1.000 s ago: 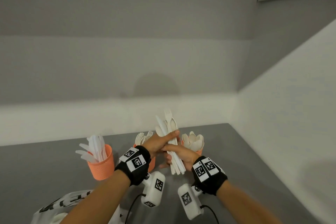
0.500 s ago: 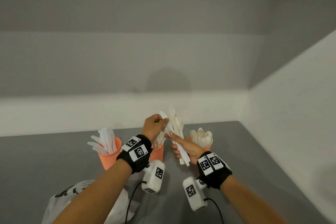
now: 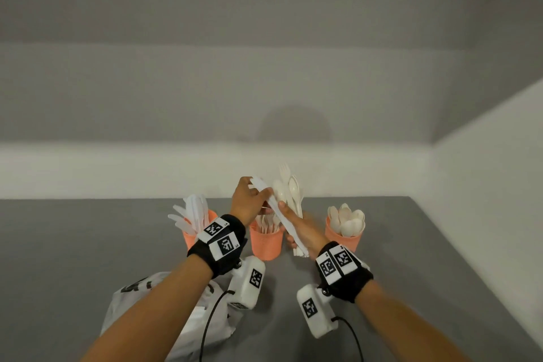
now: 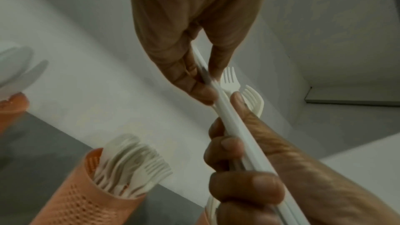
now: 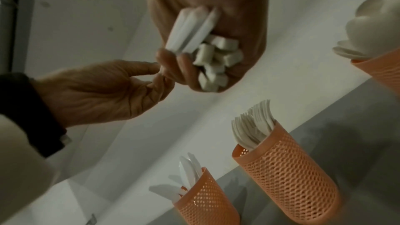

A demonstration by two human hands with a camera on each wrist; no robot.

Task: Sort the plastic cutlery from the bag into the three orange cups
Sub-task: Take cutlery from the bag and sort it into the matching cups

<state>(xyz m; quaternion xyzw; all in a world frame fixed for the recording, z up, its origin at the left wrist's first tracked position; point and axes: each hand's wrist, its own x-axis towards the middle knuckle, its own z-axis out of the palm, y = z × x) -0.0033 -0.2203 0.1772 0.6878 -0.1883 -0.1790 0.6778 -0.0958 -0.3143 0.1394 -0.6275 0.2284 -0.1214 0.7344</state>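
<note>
Since a moment ago, left hand (image 3: 249, 202) has pinched one knife (image 3: 269, 200), tip up-left, from right hand's (image 3: 302, 231) clamped upright bundle (image 3: 291, 194).

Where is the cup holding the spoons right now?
In the head view, the spoon cup stands on the grey table at the right end of the row, right of the fork cup and beyond the right hand.

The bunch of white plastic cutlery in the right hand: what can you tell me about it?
The bunch of white plastic cutlery is a mixed handful: fork tines and spoon bowls point up, squared handle ends poke out below. It looks matte and stiff. The right hand grips it midway, upright above the grey table. The left hand pinches one long white plastic knife at the bunch's edge.
</note>
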